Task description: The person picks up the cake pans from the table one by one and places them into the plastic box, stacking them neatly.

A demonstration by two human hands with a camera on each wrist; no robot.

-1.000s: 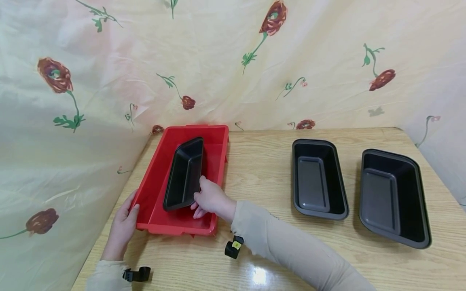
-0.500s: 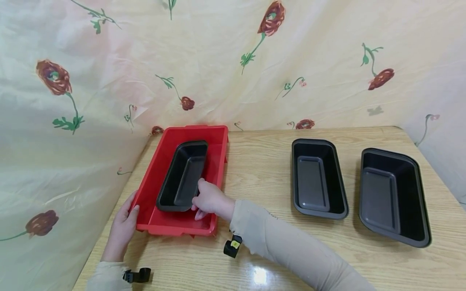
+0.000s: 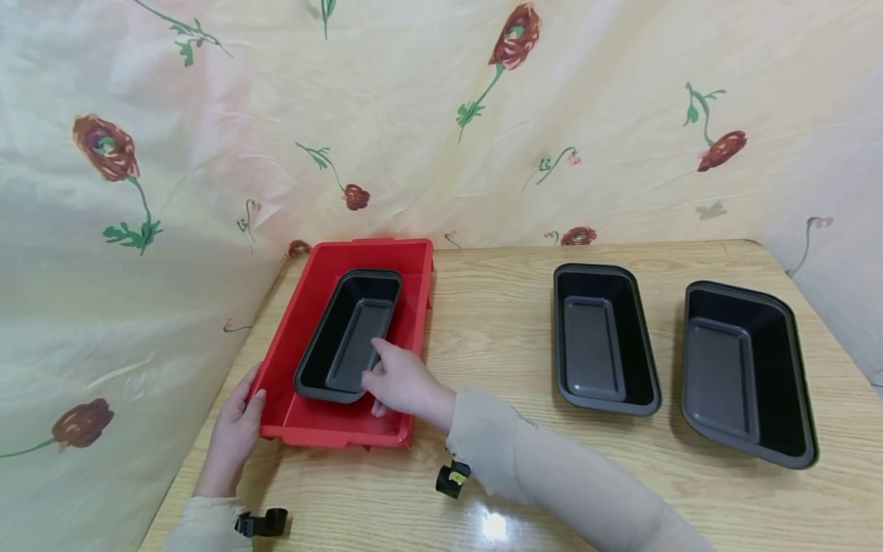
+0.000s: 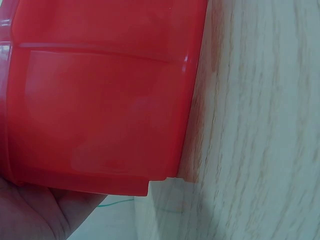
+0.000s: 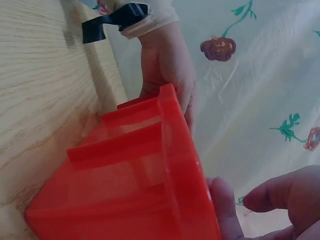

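The pan (image 3: 349, 336) lies along the tray's (image 3: 317, 435) long axis, left of the nearer right hand (image 3: 405, 383), fingers parted, holding nothing visible; the left hand (image 3: 233, 429) grips the near-left rim.

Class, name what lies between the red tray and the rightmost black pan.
The head view shows another black pan, bare tabletop and, nearer the camera, the right sleeve.

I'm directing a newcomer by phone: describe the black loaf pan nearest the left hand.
On the pale wood-grain table, find the red rectangular plastic tray at left. The black rectangular loaf pan lies inside it. The two other black loaf pans stand on the wood; only this one is in the tray.
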